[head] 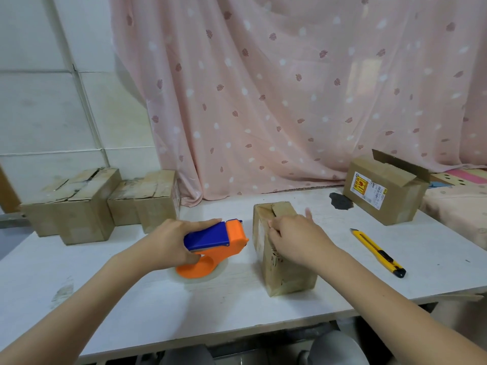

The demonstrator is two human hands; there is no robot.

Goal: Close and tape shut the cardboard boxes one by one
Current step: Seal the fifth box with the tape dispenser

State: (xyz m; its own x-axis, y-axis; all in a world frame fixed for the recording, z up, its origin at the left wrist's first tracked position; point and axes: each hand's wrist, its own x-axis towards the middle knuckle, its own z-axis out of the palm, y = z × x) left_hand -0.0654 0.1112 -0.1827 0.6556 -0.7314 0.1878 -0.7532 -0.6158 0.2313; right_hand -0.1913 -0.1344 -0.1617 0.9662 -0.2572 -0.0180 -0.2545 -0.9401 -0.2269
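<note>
A small brown cardboard box [279,270] stands in the middle of the white table [131,299], its top flaps folded down with a gap showing at the far end. My right hand [295,238] rests on the box's top, fingers curled against the flap seam. To its left lies an orange and blue tape dispenser [216,243] with a clear tape roll, flat on the table. My left hand [171,241] grips its blue handle.
Two closed boxes [79,206] [152,201] stand at the table's back left. A box with an open flap and a label [382,191] sits at the back right. A yellow utility knife [376,252] lies right of the middle box. A pink curtain [290,88] hangs behind.
</note>
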